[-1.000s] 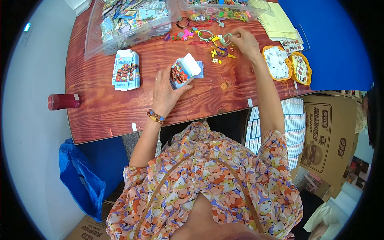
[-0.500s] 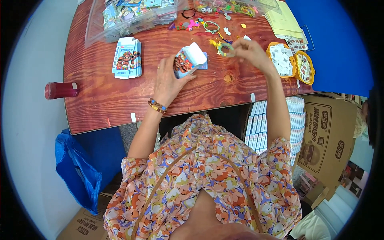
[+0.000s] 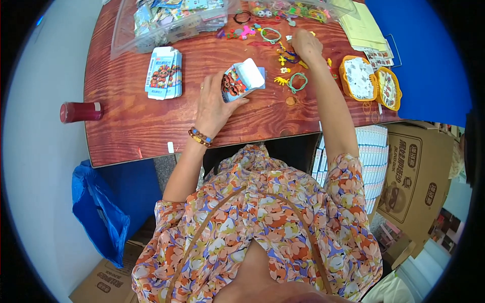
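My left hand (image 3: 214, 101) grips a small blue-and-white printed carton (image 3: 235, 86), tilted, its white top flap (image 3: 252, 73) raised. A flat blue card (image 3: 262, 73) lies partly hidden behind this carton. Farther off to the right, my right hand (image 3: 307, 46) is lowered to the table with its fingers drawn together among small trinkets; whatever they pinch is hidden. Closer to me than that hand lie a green elastic band (image 3: 297, 83) and a yellow charm (image 3: 281, 81). Another pale green band (image 3: 271, 35) rests left of my right hand, near a pink piece (image 3: 247, 31).
A stack of flat cartons (image 3: 164, 76) lies at left, near a dark red cup (image 3: 81, 112) by the table edge. Clear bins (image 3: 121, 38) of packets and trinkets line the back. Yellow baskets (image 3: 375, 83) and yellow paper (image 3: 361, 25) stand at right.
My right hand has let go of the green band, which now lies on the table, and has moved farther away to the trinkets. My left hand still holds the carton.
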Available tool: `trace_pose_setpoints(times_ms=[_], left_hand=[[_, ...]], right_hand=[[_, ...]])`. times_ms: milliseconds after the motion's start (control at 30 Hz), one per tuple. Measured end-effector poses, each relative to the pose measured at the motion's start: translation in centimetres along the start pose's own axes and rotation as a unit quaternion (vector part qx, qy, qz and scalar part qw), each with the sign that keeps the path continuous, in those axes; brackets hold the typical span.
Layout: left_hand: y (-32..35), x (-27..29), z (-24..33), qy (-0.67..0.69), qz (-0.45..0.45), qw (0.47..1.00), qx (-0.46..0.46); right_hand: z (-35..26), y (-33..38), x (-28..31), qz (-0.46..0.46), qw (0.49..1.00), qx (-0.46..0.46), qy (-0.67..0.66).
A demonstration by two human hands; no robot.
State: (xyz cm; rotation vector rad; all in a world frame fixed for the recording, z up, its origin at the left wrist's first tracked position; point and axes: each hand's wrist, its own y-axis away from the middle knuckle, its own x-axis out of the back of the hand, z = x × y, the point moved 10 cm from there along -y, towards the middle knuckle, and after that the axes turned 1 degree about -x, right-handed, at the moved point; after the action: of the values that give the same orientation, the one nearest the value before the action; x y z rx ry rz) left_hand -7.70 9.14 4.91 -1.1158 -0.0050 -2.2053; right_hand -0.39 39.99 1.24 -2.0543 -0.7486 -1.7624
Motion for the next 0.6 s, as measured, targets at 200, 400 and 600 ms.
trace_pose_setpoints(times_ms=[200,400,600], left_hand=[[-0.2,-0.3,-0.2,0.008,0.010,1.000,-0.003],[-0.7,-1.0,0.2,-0.030,0.010,0.999,0.005],[-1.4,-2.2,2.5,-0.020,0.010,0.999,-0.026]], right_hand=[[0.1,1.9,0.8,0.021,0.997,-0.007,-0.071],[-6.5,12.0,3.4,-0.116,0.877,0.144,-0.443],[-8.4,15.4,6.2,0.029,0.979,0.175,-0.103]])
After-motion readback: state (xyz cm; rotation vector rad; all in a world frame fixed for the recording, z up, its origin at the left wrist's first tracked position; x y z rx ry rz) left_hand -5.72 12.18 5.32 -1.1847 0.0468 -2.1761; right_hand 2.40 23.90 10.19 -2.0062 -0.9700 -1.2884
